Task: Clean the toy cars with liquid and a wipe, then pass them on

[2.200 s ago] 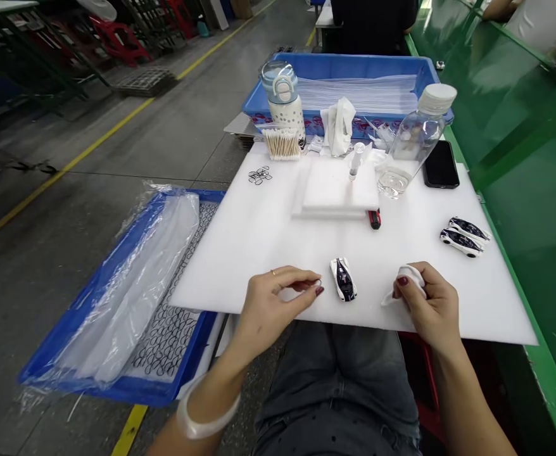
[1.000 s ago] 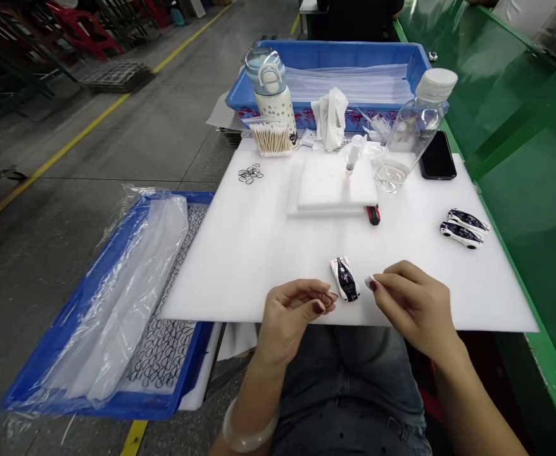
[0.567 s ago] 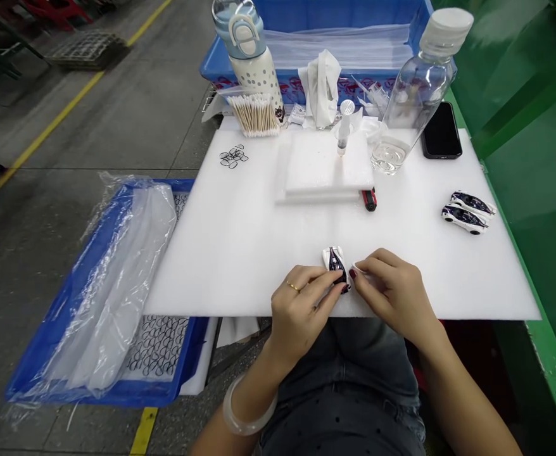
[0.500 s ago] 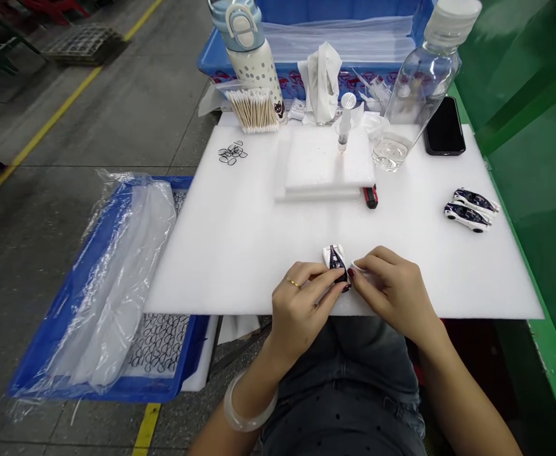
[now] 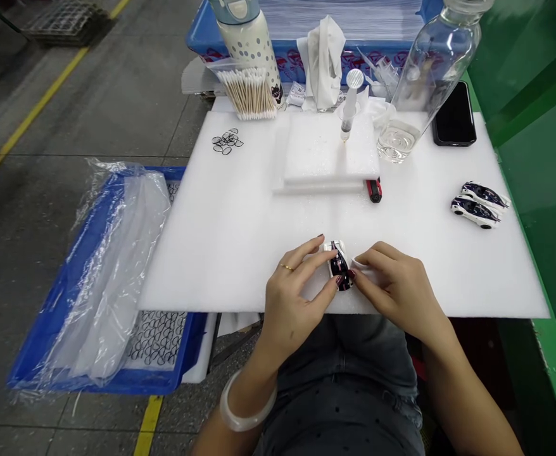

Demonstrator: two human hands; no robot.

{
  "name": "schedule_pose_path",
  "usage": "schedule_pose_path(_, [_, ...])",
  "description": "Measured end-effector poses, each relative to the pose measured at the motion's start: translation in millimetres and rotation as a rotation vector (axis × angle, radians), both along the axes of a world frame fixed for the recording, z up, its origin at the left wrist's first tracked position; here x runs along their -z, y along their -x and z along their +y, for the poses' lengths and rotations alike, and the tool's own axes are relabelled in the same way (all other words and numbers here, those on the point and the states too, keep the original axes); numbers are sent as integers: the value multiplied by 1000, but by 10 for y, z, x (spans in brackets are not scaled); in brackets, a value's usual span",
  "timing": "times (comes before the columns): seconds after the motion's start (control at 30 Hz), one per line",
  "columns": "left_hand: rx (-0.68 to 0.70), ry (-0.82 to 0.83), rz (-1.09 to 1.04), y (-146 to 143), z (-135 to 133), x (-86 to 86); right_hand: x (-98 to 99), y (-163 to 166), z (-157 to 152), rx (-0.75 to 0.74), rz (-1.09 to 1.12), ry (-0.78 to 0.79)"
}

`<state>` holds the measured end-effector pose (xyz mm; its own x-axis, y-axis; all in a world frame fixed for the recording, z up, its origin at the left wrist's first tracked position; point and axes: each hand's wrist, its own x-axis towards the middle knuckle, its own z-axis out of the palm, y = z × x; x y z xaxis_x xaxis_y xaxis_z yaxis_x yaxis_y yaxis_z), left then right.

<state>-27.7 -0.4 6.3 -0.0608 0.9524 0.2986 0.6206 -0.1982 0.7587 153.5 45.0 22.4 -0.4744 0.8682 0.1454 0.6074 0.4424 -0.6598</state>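
A small white and dark-blue toy car (image 5: 339,269) sits near the front edge of the white foam board, its nose toward me. My left hand (image 5: 294,294) has its thumb and index finger on the car, with the other fingers spread beside its far end. Just to the right, my right hand (image 5: 394,282) pinches a white wipe (image 5: 360,263), mostly hidden by the fingers, against or very near the car's side. Two similar toy cars (image 5: 480,204) stand side by side at the board's right.
A syringe (image 5: 351,111) stands upright on a foam block (image 5: 328,155), with a red and black object (image 5: 374,190) beneath. Behind are cotton swabs (image 5: 248,95), a tumbler (image 5: 252,50), a clear bottle (image 5: 432,76) and a phone (image 5: 455,117). Black rings (image 5: 227,141) lie left; a blue tray (image 5: 102,253) stands below.
My left fingers have spread and lifted partly off the car, uncovering more of its top. The right hand keeps its pinch on the wipe. The view has shifted slightly.
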Motion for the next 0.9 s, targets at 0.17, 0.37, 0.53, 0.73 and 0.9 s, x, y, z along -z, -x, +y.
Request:
schedule_pose_path(0.17, [4, -8, 24, -6, 5, -3, -2, 5, 4, 3, -4, -9])
schedule_pose_path(0.37, [-4, -10, 30, -19, 14, 4, 11, 15, 2, 10, -3, -21])
schedule_pose_path(0.53, [-7, 2, 17, -29, 18, -4, 0, 42, 0, 30, -20, 11])
schedule_pose_path(0.73, [3, 82, -42, -10, 27, -37, -55, 13, 52, 28, -30, 135])
schedule_pose_path(0.9, [-17, 104, -63, -41, 42, -42, -40, -43, 73, 28, 129, 206])
